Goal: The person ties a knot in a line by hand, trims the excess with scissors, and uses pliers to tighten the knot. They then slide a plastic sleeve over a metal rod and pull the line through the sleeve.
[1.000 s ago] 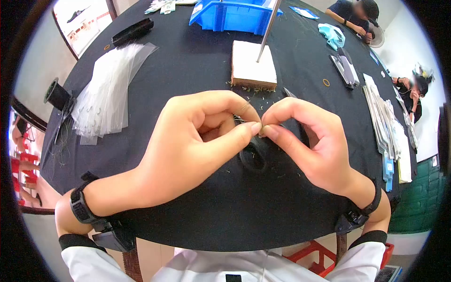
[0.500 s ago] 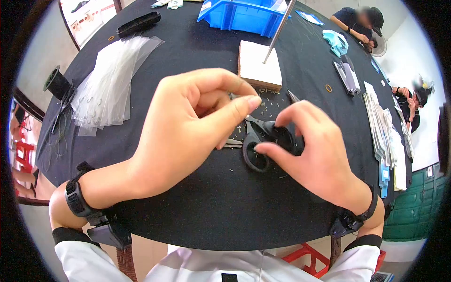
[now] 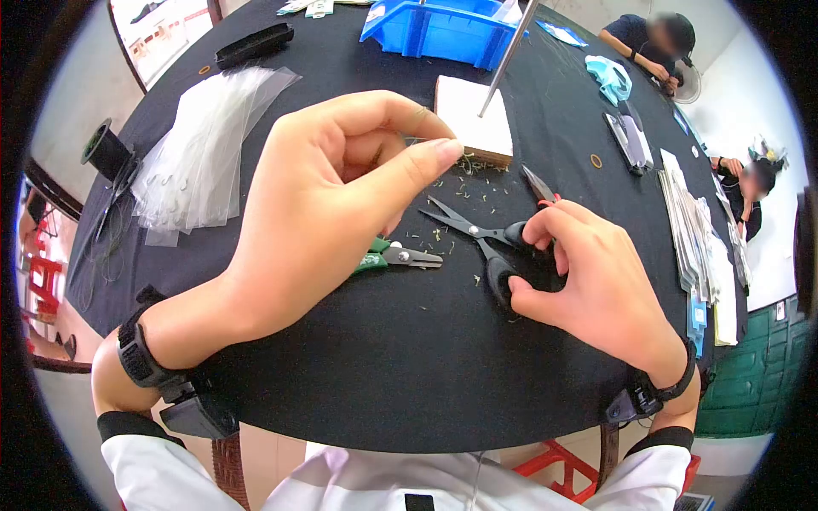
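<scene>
My left hand (image 3: 341, 170) is raised over the table, thumb and forefinger pinched on a thin greenish thread (image 3: 469, 157). Below it, partly covered, are green-handled pliers (image 3: 409, 256) with jaws pointing right. My right hand (image 3: 588, 272) has its fingers at the loops of black scissors (image 3: 473, 228), whose blades are spread and point left. Behind that hand lies a pointed metal tool (image 3: 535, 182) with some red at its grip. Short thread clippings are scattered around the scissors. Beyond them is a white-topped block (image 3: 473, 115) with an upright metal rod (image 3: 509, 61).
Clear plastic bags (image 3: 196, 153) and a black spool (image 3: 108, 152) lie at left, a black tray (image 3: 254, 46) behind. A blue bin (image 3: 434, 34) stands at the back. At right are a stapler (image 3: 629, 140), blue cloth (image 3: 608, 78) and packets (image 3: 694, 230). Two people (image 3: 652, 47) work beyond.
My right hand has moved right, and the scissors have shifted right with their blades now visible and spread. My left hand has moved slightly up and left, uncovering more of the pliers.
</scene>
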Available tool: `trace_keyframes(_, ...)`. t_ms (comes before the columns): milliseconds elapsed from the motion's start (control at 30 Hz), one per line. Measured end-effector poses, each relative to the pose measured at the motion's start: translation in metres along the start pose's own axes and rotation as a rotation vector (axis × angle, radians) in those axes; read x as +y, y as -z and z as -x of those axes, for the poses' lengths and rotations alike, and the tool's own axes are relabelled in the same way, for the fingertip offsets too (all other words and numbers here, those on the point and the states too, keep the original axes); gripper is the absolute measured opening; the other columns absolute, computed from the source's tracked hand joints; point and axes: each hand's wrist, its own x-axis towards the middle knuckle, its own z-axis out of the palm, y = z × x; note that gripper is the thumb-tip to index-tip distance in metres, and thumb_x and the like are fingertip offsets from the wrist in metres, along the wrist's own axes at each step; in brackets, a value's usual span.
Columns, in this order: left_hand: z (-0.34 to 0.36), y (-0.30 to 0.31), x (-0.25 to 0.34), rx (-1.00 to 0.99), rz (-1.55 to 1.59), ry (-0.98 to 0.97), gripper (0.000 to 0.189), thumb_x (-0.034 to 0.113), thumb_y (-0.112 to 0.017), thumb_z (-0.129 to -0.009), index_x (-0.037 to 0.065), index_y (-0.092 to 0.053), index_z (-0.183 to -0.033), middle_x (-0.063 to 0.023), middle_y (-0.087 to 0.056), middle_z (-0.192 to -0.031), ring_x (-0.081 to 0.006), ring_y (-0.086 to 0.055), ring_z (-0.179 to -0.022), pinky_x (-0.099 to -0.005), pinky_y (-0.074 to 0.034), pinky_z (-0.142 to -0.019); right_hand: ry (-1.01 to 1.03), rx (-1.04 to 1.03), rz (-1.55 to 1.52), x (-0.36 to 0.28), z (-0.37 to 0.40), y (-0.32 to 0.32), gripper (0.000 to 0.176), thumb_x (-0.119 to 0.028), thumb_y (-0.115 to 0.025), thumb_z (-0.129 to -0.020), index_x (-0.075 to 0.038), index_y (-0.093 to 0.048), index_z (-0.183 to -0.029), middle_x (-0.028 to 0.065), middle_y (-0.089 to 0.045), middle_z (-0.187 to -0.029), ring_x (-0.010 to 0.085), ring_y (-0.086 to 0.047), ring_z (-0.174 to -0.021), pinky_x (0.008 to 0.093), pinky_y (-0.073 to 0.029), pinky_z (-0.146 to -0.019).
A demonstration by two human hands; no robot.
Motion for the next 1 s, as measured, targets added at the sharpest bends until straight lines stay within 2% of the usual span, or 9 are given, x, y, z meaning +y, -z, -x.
trace_keyframes(67, -0.001, -0.001, 0.001, -0.002, 0.034, -0.003, 0.017, 0.017, -0.059, -0.087, 0.001, -0.06, -0.092, 0.0059, -0.05, -0.061, 0.0003, -0.037, -0.048, -0.0165, -0.024, -0.043, 0.027, -0.001, -0.04, 0.006, -0.002, -0.001, 0.03, -0.02, -0.072, -0.065, 0.001, -0.057, -0.079, 0.015, -0.058, -0.076, 0.0251, -0.06, -0.071, 0.0327, -0.048, -0.066)
trace_keyframes(167, -0.001, -0.001, 0.003, 0.016, 0.062, 0.005, 0.018, 0.019, -0.059, -0.087, 0.001, -0.06, -0.092, 0.0042, -0.051, -0.063, -0.0016, -0.041, -0.051, -0.0172, -0.029, -0.045, -0.261, -0.204, -0.374, 0.002, -0.005, 0.014, 0.028, -0.009, -0.068, -0.064, 0.001, -0.058, -0.088, 0.0032, -0.06, -0.081, 0.0063, -0.054, -0.065, 0.0221, -0.044, -0.058)
trace_keyframes(200, -0.001, -0.001, 0.003, 0.023, 0.069, 0.008, 0.018, 0.019, -0.059, -0.087, 0.002, -0.06, -0.092, 0.0035, -0.052, -0.064, -0.0024, -0.044, -0.052, -0.0174, -0.031, -0.046, -0.241, -0.23, -0.516, 0.008, -0.005, 0.013, 0.031, -0.01, -0.066, -0.065, 0.002, -0.058, -0.093, 0.0037, -0.061, -0.085, 0.0058, -0.056, -0.069, 0.02, -0.045, -0.059)
trace_keyframes(300, -0.002, -0.003, -0.002, 0.021, 0.221, 0.036, 0.019, 0.021, -0.058, -0.087, 0.002, -0.06, -0.092, 0.0007, -0.055, -0.07, -0.0056, -0.051, -0.061, -0.0195, -0.038, -0.05, -0.18, -0.219, -1.012, 0.017, -0.005, 0.002, 0.029, -0.01, -0.068, -0.072, 0.005, -0.058, -0.095, 0.0045, -0.062, -0.08, 0.0076, -0.057, -0.068, 0.0204, -0.046, -0.063)
trace_keyframes(333, -0.002, -0.003, -0.002, 0.014, 0.257, 0.054, 0.019, 0.021, -0.058, -0.087, 0.003, -0.06, -0.091, 0.0001, -0.056, -0.072, -0.0062, -0.053, -0.064, -0.02, -0.04, -0.051, -0.174, -0.236, -1.099, 0.018, -0.005, 0.005, 0.03, -0.01, -0.069, -0.076, 0.004, -0.057, -0.1, 0.0035, -0.062, -0.08, 0.01, -0.059, -0.07, 0.0212, -0.048, -0.066)
trace_keyframes(467, -0.001, -0.001, -0.001, -0.035, 0.345, 0.122, 0.019, 0.023, -0.057, -0.088, 0.004, -0.059, -0.091, -0.0012, -0.057, -0.079, -0.008, -0.056, -0.07, -0.0212, -0.043, -0.054, -0.151, -0.273, -1.224, 0.014, -0.005, 0.006, 0.03, -0.013, -0.071, -0.079, 0.004, -0.058, -0.099, 0.0057, -0.063, -0.083, 0.012, -0.062, -0.079, 0.0223, -0.049, -0.07)
trace_keyframes(667, 0.001, -0.002, 0.002, -0.037, 0.455, 0.159, 0.019, 0.023, -0.057, -0.088, 0.004, -0.059, -0.091, -0.0011, -0.058, -0.08, -0.0086, -0.057, -0.071, -0.0215, -0.043, -0.053, 0.049, -0.212, -1.009, 0.018, -0.004, -0.002, 0.026, -0.01, -0.07, -0.078, 0.004, -0.058, -0.097, 0.0049, -0.063, -0.083, 0.012, -0.063, -0.079, 0.0221, -0.05, -0.069)
trace_keyframes(767, 0.0, -0.002, 0.001, -0.057, 0.492, 0.173, 0.019, 0.023, -0.056, -0.089, 0.005, -0.059, -0.092, -0.0008, -0.058, -0.08, -0.0086, -0.057, -0.072, -0.0215, -0.043, -0.053, -0.101, -0.23, -1.104, 0.013, -0.003, -0.003, 0.044, -0.02, -0.076, -0.073, 0.005, -0.056, -0.104, 0.0078, -0.058, -0.093, 0.0103, -0.056, -0.081, 0.0218, -0.047, -0.067)
trace_keyframes(1000, 0.0, -0.002, 0.001, -0.062, 0.547, 0.207, 0.018, 0.023, -0.056, -0.089, 0.005, -0.059, -0.091, -0.0004, -0.059, -0.08, -0.0086, -0.057, -0.072, -0.0213, -0.043, -0.052, -0.084, -0.252, -1.04, 0.01, -0.002, -0.002, 0.036, -0.009, -0.071, -0.076, 0.006, -0.054, -0.104, 0.0075, -0.056, -0.094, 0.0096, -0.055, -0.081, 0.0195, -0.048, -0.064)
